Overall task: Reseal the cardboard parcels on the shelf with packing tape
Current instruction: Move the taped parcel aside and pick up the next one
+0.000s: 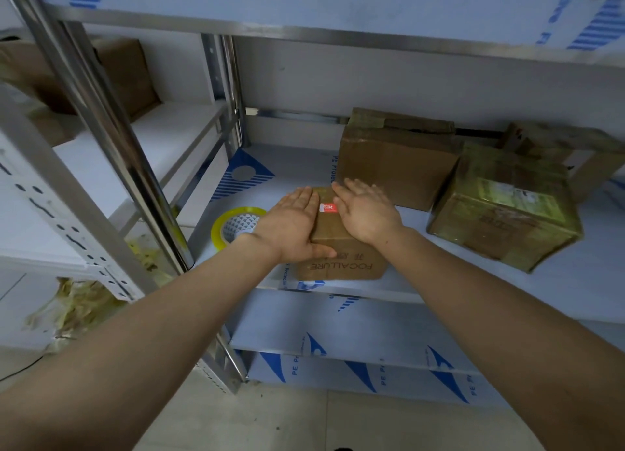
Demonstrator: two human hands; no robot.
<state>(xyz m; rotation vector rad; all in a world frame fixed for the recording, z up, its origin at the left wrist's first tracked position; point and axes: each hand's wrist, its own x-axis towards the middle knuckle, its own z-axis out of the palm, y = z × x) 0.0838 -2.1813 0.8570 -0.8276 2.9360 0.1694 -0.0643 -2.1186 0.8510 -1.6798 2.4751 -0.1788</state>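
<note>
Your left forearm (135,332) and right forearm (507,298) fill the bottom of the head view, both reaching up and forward to the middle shelf (456,281). At their ends, your left hand (291,227) and right hand (367,213) lie flat on top of the small parcel (341,264), palms down, fingers straight and close together. Neither hand clasps anything: both are spread and pressing. Only a narrow strip of lid shows between them, where a red-and-white sticker (328,208) sits. That posture reads as holding the flaps down along the centre seam, or smoothing tape onto it. Whether tape already covers the seam is too hard to tell from here. The parcel stands at the front edge of the shelf with its printed face toward you, probably placed there so you can lean on it from above.

Just left of the parcel, partly behind your left wrist, the tape roll (221,229) lies flat on the shelf. It is close enough for that hand to take without shifting the box. Behind the parcel stands a larger carton (395,166), near your right fingertips; whether they touch it is unclear. To the right, apart from your hands, a tape-wrapped parcel (504,220) sits skewed, with another carton (575,153) behind it. What look like crumpled tape scraps (77,308) lie low on the left beside the steel upright (111,146).
</note>
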